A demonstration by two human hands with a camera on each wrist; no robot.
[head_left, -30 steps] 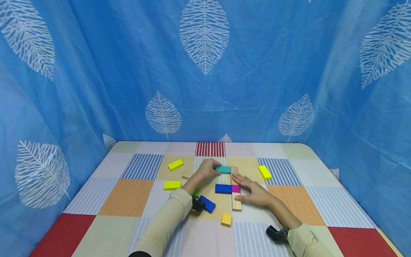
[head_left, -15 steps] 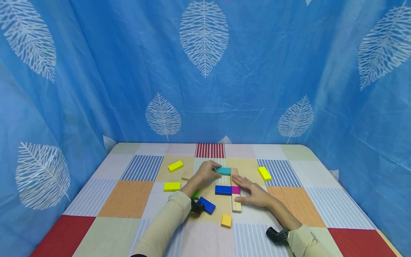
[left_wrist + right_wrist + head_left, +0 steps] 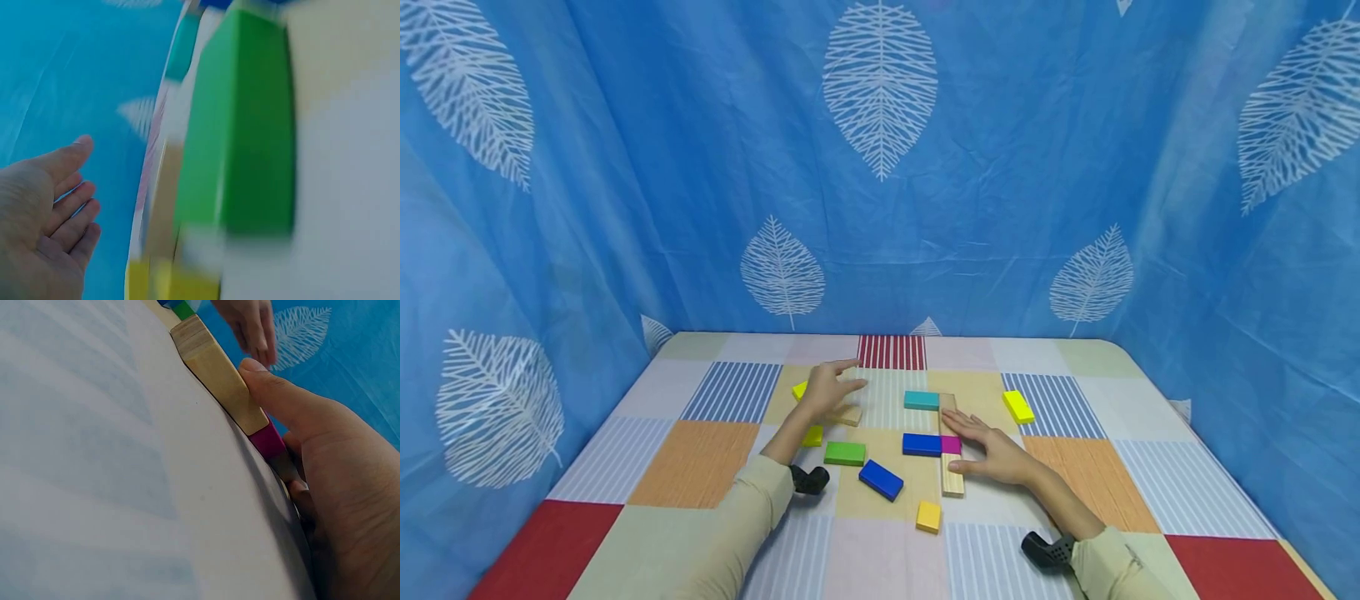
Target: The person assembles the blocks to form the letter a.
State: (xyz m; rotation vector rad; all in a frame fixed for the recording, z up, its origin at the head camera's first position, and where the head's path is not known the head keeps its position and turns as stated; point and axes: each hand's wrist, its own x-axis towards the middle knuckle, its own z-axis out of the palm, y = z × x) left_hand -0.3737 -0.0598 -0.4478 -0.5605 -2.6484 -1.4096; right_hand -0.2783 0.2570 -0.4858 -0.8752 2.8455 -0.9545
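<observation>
My left hand [image 3: 827, 390] is over the back left of the table, fingers extended and apart, holding nothing. Below it lie a plain wooden block [image 3: 847, 415] and a partly covered yellow block [image 3: 799, 389]. My right hand [image 3: 996, 452] rests along a row of blocks, fingertips on the far wooden block [image 3: 947, 403] and thumb at the near wooden block [image 3: 952, 480]. Between those two sits a magenta block [image 3: 951, 445]. A turquoise block [image 3: 921, 401] and a blue block [image 3: 921, 444] extend leftward from the row. In the left wrist view, a green block [image 3: 250, 131] looms large.
Loose on the patchwork cloth [image 3: 685, 546] are a second blue block [image 3: 882, 480], an orange-yellow block [image 3: 928, 516] and a yellow block [image 3: 1018, 407] at the right. Another yellow block [image 3: 812, 436] is partly behind the left forearm. A blue curtain [image 3: 1000, 167] surrounds the table's back and sides.
My left hand has let go of the turquoise block and moved left, its fingers spreading. The turquoise block stays against the row. My right hand has kept its place.
</observation>
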